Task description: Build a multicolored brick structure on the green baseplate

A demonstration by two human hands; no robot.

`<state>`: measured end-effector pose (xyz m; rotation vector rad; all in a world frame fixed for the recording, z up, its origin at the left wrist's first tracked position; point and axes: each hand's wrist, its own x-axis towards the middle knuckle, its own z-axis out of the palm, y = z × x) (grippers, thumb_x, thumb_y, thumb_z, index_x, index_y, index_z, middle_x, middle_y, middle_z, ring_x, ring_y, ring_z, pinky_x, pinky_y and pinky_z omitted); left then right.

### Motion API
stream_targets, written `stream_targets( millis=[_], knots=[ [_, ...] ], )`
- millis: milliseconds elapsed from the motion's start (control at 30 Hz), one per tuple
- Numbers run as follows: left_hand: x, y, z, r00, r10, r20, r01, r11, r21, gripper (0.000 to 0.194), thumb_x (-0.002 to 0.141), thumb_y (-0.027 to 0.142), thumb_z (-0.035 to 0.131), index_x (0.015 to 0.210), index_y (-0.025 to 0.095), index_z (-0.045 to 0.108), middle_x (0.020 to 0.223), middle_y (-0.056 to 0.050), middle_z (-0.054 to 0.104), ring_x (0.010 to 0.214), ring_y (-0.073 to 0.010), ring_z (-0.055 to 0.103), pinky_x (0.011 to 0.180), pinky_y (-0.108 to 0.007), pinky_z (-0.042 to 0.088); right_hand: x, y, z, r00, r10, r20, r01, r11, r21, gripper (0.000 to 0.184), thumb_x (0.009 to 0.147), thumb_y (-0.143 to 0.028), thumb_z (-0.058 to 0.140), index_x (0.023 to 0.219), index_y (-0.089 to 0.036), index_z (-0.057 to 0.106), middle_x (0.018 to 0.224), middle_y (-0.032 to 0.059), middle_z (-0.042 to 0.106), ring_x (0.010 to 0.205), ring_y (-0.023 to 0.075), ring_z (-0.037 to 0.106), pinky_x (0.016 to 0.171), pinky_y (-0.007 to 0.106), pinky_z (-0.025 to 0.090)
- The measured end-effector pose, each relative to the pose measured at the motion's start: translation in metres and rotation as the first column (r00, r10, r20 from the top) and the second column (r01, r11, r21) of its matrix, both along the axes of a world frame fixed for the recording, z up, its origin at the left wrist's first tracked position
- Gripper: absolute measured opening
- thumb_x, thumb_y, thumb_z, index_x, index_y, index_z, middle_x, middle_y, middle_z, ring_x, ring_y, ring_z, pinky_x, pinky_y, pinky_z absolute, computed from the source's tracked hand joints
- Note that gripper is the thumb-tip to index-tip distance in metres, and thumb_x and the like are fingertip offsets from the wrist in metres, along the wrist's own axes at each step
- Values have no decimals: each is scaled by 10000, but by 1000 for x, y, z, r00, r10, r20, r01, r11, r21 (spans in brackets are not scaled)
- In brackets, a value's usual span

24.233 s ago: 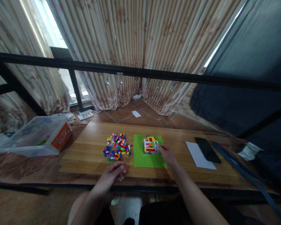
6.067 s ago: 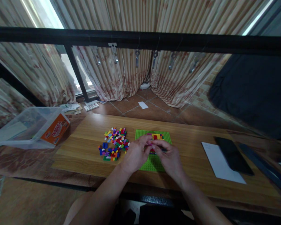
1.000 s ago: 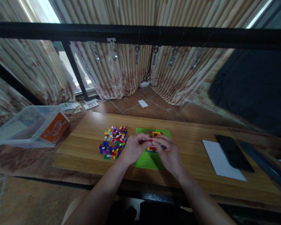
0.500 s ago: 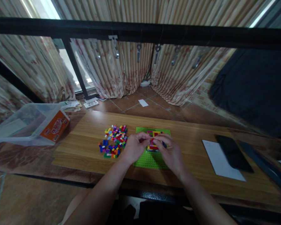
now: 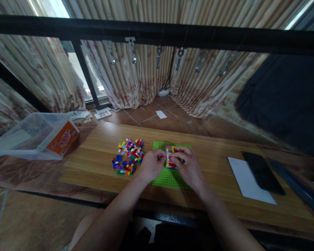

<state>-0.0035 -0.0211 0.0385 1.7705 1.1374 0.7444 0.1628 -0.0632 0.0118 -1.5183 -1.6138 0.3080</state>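
A block of multicoloured toy bricks [image 5: 170, 163] stands on the green baseplate [image 5: 162, 179]. My left hand [image 5: 153, 164] is closed in a pinch at the block's left side; whatever its fingertips hold is too small to make out. My right hand [image 5: 188, 167] hovers over the block's right part, thumb and fingers pinched round what looks like a small red toy brick, mostly hidden. The two pinches are a little apart. Left of the baseplate lies a pile of loose toy bricks [image 5: 132, 151], with a purple square piece [image 5: 121, 167] near its front.
The wooden board [image 5: 94, 157] carries all this. On its right lie a white sheet [image 5: 247, 184] and a black phone-like slab [image 5: 263, 172]. A clear plastic bin [image 5: 39, 136] with an orange label stands at left. A dark metal rail [image 5: 151, 29] crosses beyond the board.
Earlier, my left hand rested near the loose pile; later both hands met over the block around a small reddish piece. In the last half second the fingertips have drawn apart, uncovering more of the block.
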Motion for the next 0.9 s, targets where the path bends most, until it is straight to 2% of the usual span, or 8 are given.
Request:
stream_targets(
  millis=[200,567,700,900],
  knots=[
    [0,0,-3,1000,-4,-22,4,1000,7,218,833,65,550,867,175,735,840,-11,759,825,-153,692,779,-244,511,-1,0,-1,998,-11,62,9,999,32,127,870,-307,657,866,-291,783,1106,68,656,1073,275,561,955,489,466],
    [0,0,-3,999,2,-46,0,1000,28,205,833,88,553,852,184,733,835,-6,760,814,-151,690,762,-239,509,-7,1,2,993,-98,-63,100,995,19,124,825,-345,664,819,-247,740,1086,81,663,1040,269,595,968,490,451],
    [0,-1,-4,999,13,-45,-12,1000,20,198,832,91,554,844,184,728,823,-6,757,797,-151,690,752,-238,512,-3,2,1,982,-156,-109,159,987,15,180,840,-379,622,891,-237,721,1114,94,651,1066,275,592,985,508,439],
    [0,-1,-3,999,-1,-45,3,999,38,199,825,86,551,836,184,723,827,-12,756,802,-161,690,759,-251,514,-9,2,-2,975,-219,-41,219,976,-16,355,829,-408,599,1105,-196,668,1203,145,603,1194,319,509,1045,545,385]
  ],
)
